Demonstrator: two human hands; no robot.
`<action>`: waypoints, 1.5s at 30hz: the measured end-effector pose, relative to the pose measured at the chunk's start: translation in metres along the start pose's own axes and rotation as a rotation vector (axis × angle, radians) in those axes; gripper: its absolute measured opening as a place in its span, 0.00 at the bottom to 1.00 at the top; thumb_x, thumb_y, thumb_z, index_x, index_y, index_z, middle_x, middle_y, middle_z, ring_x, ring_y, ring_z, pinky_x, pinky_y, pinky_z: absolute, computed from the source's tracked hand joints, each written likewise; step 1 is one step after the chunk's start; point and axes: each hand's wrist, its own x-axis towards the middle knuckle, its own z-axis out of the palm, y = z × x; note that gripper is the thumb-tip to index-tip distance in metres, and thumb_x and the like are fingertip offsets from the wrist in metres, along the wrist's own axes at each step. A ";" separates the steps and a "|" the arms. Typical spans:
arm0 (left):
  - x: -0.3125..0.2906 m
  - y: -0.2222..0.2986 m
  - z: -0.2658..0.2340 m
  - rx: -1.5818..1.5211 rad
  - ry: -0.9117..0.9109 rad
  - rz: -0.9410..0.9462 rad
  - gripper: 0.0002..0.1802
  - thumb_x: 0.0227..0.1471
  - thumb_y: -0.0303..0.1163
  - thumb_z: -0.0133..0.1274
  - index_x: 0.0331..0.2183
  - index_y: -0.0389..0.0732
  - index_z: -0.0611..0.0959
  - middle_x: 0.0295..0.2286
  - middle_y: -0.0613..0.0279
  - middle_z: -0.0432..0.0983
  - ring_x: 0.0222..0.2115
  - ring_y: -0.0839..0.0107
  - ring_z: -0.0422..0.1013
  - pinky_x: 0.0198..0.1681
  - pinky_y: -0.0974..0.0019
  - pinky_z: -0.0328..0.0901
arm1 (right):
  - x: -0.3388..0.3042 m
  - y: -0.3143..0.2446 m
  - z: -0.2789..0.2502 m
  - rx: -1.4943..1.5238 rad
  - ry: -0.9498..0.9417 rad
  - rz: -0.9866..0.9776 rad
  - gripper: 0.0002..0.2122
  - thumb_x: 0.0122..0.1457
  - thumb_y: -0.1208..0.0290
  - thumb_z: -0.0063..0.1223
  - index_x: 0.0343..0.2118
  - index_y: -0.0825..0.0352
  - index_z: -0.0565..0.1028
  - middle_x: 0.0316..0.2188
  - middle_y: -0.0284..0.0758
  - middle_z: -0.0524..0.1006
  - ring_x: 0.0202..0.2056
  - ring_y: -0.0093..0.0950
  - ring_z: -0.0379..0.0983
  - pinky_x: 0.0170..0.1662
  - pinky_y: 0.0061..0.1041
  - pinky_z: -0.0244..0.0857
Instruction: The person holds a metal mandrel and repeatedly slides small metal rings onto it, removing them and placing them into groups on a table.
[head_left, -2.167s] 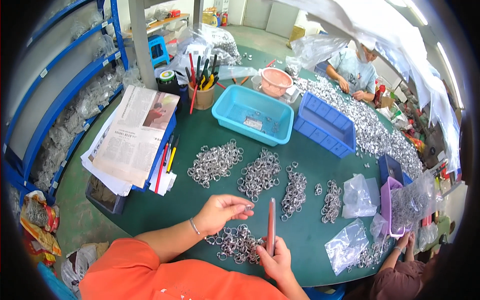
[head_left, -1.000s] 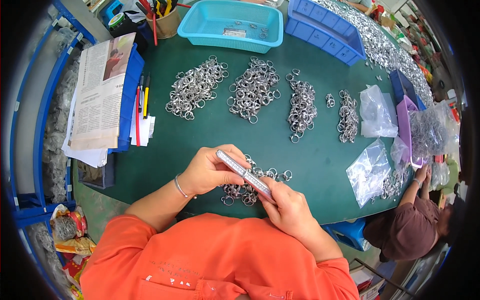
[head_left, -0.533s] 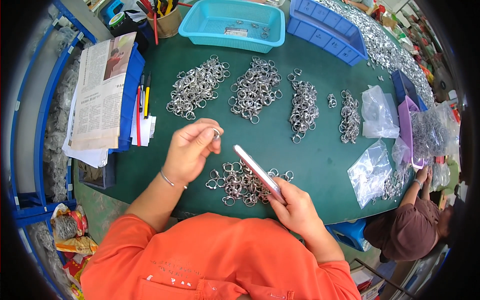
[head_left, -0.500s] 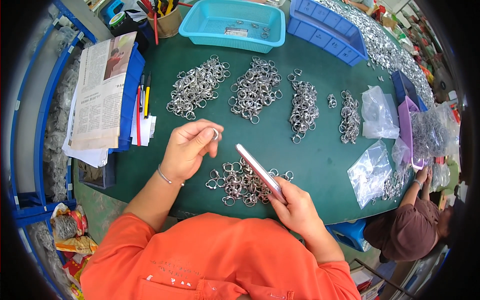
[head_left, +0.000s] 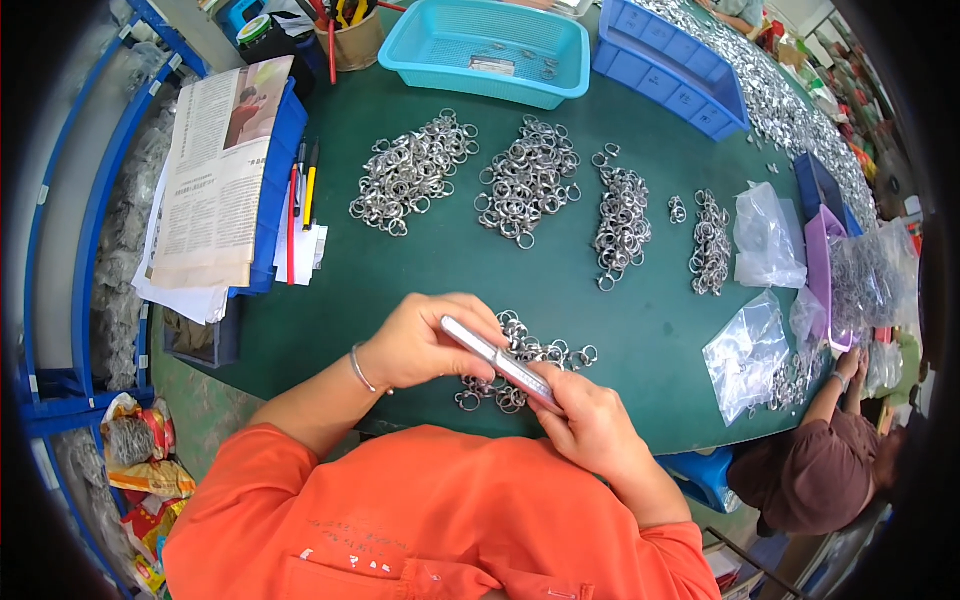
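Observation:
My right hand (head_left: 598, 418) grips the thick end of a tapered metal ring mandrel (head_left: 468, 337), which slants up to the left. A silver ring (head_left: 498, 356) sits around the mandrel partway along. My left hand (head_left: 425, 343) is closed at that ring, its thumb below the mandrel and its other fingers behind; the fingertips are partly hidden. Beneath both hands lies a loose pile of silver rings (head_left: 508, 395), partly covered by them.
Farther back, separate ring piles lie on the green table (head_left: 350, 300): two large ones (head_left: 415, 170), narrower ones to the right. Behind stand a turquoise basket (head_left: 480, 85) and a blue bin (head_left: 670, 80). Newspaper (head_left: 215, 180) lies left. Plastic bags (head_left: 745, 350) and another person (head_left: 830, 460) are right.
My left hand has moved right and down to the mandrel, and the ring it held is now around it. The view has shifted slightly; my right hand still holds the mandrel.

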 end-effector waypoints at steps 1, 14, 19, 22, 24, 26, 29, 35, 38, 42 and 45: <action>-0.001 0.000 0.002 -0.015 -0.016 -0.002 0.14 0.31 0.16 0.62 0.28 0.33 0.81 0.30 0.55 0.73 0.31 0.71 0.70 0.34 0.72 0.66 | 0.000 -0.001 -0.001 0.001 -0.001 -0.004 0.17 0.49 0.76 0.52 0.43 0.65 0.67 0.27 0.40 0.74 0.26 0.39 0.72 0.27 0.32 0.67; -0.009 -0.004 0.012 -0.012 0.000 -0.036 0.11 0.34 0.17 0.57 0.27 0.35 0.79 0.27 0.62 0.71 0.25 0.76 0.70 0.28 0.77 0.64 | -0.008 -0.008 -0.004 -0.018 -0.084 0.058 0.16 0.48 0.76 0.53 0.42 0.65 0.69 0.28 0.41 0.74 0.28 0.40 0.72 0.30 0.31 0.68; 0.005 0.005 -0.049 0.024 0.642 0.199 0.10 0.41 0.17 0.54 0.31 0.32 0.77 0.26 0.63 0.71 0.22 0.77 0.68 0.26 0.76 0.65 | -0.027 0.011 -0.022 -0.045 -0.010 0.292 0.16 0.46 0.77 0.53 0.41 0.67 0.70 0.27 0.45 0.74 0.28 0.41 0.72 0.31 0.30 0.66; 0.016 0.008 -0.083 0.734 0.800 0.245 0.11 0.37 0.21 0.60 0.30 0.35 0.79 0.26 0.64 0.70 0.22 0.77 0.69 0.27 0.76 0.65 | -0.032 0.013 -0.021 -0.002 0.061 0.309 0.15 0.46 0.79 0.53 0.40 0.68 0.70 0.20 0.39 0.67 0.22 0.31 0.65 0.27 0.24 0.62; 0.023 0.007 -0.096 0.837 0.789 0.239 0.12 0.36 0.21 0.60 0.30 0.35 0.79 0.27 0.62 0.70 0.22 0.75 0.69 0.27 0.75 0.66 | -0.030 0.011 -0.020 0.040 0.115 0.295 0.15 0.46 0.81 0.53 0.39 0.69 0.70 0.14 0.34 0.62 0.17 0.20 0.58 0.23 0.19 0.57; 0.031 0.003 -0.104 0.925 0.748 0.273 0.12 0.35 0.20 0.59 0.29 0.34 0.78 0.28 0.58 0.70 0.21 0.70 0.70 0.27 0.71 0.66 | -0.029 0.008 -0.021 0.008 0.064 0.329 0.15 0.47 0.79 0.53 0.41 0.68 0.70 0.23 0.43 0.72 0.22 0.37 0.70 0.28 0.26 0.64; 0.029 0.001 -0.106 1.103 0.751 0.393 0.09 0.38 0.18 0.56 0.29 0.34 0.78 0.29 0.59 0.71 0.24 0.73 0.69 0.26 0.75 0.65 | -0.028 0.007 -0.020 0.022 0.097 0.313 0.15 0.47 0.79 0.52 0.40 0.68 0.70 0.22 0.42 0.71 0.22 0.36 0.70 0.27 0.25 0.64; 0.010 0.005 -0.033 0.858 -0.065 0.088 0.07 0.38 0.27 0.59 0.25 0.38 0.78 0.24 0.62 0.70 0.22 0.72 0.69 0.25 0.70 0.64 | -0.029 0.014 -0.019 0.041 0.093 0.377 0.15 0.47 0.79 0.53 0.40 0.68 0.70 0.22 0.41 0.71 0.21 0.33 0.69 0.26 0.24 0.63; -0.001 -0.022 -0.018 1.014 -0.003 0.182 0.06 0.40 0.27 0.58 0.25 0.38 0.77 0.24 0.62 0.69 0.25 0.69 0.69 0.27 0.70 0.64 | -0.024 0.012 -0.017 0.043 0.068 0.341 0.14 0.47 0.79 0.53 0.39 0.68 0.70 0.22 0.41 0.71 0.21 0.33 0.69 0.27 0.24 0.63; -0.002 -0.023 -0.014 0.841 0.101 0.189 0.05 0.40 0.22 0.57 0.24 0.38 0.77 0.25 0.61 0.68 0.26 0.67 0.68 0.29 0.69 0.64 | -0.018 0.009 -0.014 0.087 0.067 0.314 0.14 0.47 0.79 0.54 0.40 0.69 0.70 0.22 0.40 0.71 0.21 0.32 0.69 0.27 0.23 0.63; -0.003 -0.010 0.001 0.593 0.098 0.173 0.04 0.41 0.19 0.55 0.25 0.35 0.77 0.28 0.59 0.71 0.27 0.71 0.70 0.30 0.72 0.65 | -0.012 0.012 -0.003 0.347 0.107 0.369 0.15 0.47 0.80 0.54 0.40 0.70 0.68 0.22 0.33 0.71 0.20 0.20 0.65 0.24 0.17 0.61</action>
